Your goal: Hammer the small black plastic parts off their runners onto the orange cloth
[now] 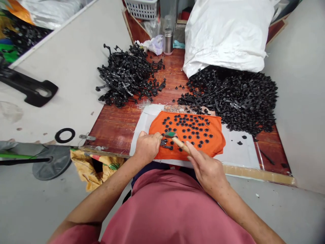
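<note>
My right hand [207, 166] grips a wooden-handled tool [180, 144] with a green and dark head. That head rests near the fingertips of my left hand [149, 146], which is closed at the left edge of an orange cloth [213, 140]. What my left hand pinches is too small to make out. Beside its fingers lies a black plastic part [166, 146]. Small round black pieces [194, 124] are spread over the cloth, most with a raised middle. The cloth lies on a white sheet [240, 152].
Behind the cloth, black plastic parts [124, 76] are heaped on the left, and a larger pile of black pieces [246, 98] spreads from under a white sack [225, 34]. A steel flask [168, 41] stands at the back. On the left panel lies a black ring [65, 135].
</note>
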`<state>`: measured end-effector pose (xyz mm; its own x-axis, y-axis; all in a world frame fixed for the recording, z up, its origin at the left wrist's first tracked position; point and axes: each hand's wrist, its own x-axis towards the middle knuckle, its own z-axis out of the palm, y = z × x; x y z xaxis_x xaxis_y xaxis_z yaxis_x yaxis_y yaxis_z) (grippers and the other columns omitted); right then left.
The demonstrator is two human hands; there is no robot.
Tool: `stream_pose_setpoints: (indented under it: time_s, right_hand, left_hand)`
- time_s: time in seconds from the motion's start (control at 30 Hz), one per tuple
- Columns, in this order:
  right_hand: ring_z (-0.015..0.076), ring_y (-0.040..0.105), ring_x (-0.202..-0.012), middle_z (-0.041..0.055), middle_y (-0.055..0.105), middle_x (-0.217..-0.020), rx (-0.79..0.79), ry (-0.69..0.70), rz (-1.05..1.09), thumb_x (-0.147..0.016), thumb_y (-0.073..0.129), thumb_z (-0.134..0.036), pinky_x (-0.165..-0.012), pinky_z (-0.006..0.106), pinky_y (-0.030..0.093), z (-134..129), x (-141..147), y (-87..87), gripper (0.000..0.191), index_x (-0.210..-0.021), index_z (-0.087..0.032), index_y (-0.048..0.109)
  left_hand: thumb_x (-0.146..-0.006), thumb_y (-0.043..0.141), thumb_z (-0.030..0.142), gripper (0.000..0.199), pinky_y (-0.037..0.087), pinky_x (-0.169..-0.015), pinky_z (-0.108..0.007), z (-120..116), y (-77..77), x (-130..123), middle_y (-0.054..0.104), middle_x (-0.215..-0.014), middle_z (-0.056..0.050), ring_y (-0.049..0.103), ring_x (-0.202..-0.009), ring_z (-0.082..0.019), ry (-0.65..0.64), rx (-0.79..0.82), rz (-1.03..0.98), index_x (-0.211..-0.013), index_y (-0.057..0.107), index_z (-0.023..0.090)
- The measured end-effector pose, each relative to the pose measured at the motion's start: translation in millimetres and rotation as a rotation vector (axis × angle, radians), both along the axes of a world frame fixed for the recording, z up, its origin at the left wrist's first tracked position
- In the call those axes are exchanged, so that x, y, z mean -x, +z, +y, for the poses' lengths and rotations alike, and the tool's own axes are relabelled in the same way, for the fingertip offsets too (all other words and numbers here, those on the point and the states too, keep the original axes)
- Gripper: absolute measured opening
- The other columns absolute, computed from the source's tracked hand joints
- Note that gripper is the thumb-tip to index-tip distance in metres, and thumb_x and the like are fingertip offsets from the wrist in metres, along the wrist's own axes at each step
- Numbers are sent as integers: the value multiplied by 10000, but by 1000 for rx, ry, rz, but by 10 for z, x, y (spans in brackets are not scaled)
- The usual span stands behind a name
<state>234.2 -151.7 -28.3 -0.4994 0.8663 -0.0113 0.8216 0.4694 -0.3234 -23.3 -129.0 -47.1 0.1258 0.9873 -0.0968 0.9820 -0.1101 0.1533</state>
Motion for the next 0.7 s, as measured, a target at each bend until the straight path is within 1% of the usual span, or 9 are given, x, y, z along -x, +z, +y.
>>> stream_pose_setpoints:
  time_s: [0.1,0.23,0.37,0.43,0.5,0.57,0.6,0.67,0.7]
  right_hand:
    - [218,729,-721,83,775,-944,30,33,-52,-1065,388,-277,-646,301,595,0,3,-3,530,-1591,-288,453]
    - [222,747,-828,104,775,-1045,-7,18,59,-1082,371,-305,-748,318,608,-4,-5,2,523,-1600,-276,438]
    - [222,731,-680,73,765,-893,49,14,-57,-1058,417,-293,-643,319,598,-9,38,-38,537,-1595,-296,445]
    - [238,755,-766,82,784,-968,107,22,18,-1059,416,-284,-704,340,613,4,40,-31,541,-1600,-292,431]
    - [244,759,-965,98,774,-1167,164,9,220,-1073,400,-295,-847,359,608,20,-9,6,526,-1598,-280,430]
    - [232,738,-1059,82,749,-1258,189,-76,420,-1077,410,-339,-921,347,583,30,-122,40,501,-1572,-286,469]
    - [225,740,-1024,69,760,-1214,197,-146,488,-1072,428,-368,-902,338,584,32,-199,44,496,-1559,-293,490]
    - [200,723,-803,33,763,-958,222,-310,558,-1055,460,-417,-755,311,590,26,-376,11,504,-1540,-296,518]
    - [181,674,-687,8,715,-831,249,-387,585,-1048,466,-435,-668,295,572,19,-469,-24,517,-1542,-291,515]
  left_hand:
    - [-1071,267,296,424,306,-779,-404,-3,4,1,741,-759,-98,660,-710,-240,2,19,8,-922,650,191]
    - [-1074,257,304,438,308,-785,-410,-3,13,-6,751,-788,-112,663,-721,-251,10,36,23,-942,656,178]
    - [-1070,263,285,424,307,-786,-407,3,15,-13,745,-781,-107,665,-730,-251,8,40,31,-937,651,179]
    - [-1068,263,280,420,308,-788,-406,6,20,-6,739,-773,-105,662,-729,-250,13,44,36,-924,645,181]
    - [-1069,255,282,423,310,-792,-408,1,26,8,730,-765,-101,657,-726,-249,11,49,32,-906,634,186]
    - [-1066,252,277,414,315,-798,-404,-18,31,21,723,-776,-90,653,-734,-242,-15,50,15,-889,618,198]
    - [-1064,253,269,406,318,-801,-400,-32,34,24,720,-791,-83,651,-741,-236,-41,49,4,-881,609,205]
    - [-1061,241,252,407,326,-801,-390,-56,56,33,712,-831,-69,643,-754,-223,-105,46,-28,-854,589,217]
    - [-1062,232,251,412,334,-802,-382,-58,83,48,707,-847,-61,638,-761,-216,-140,48,-50,-845,581,222]
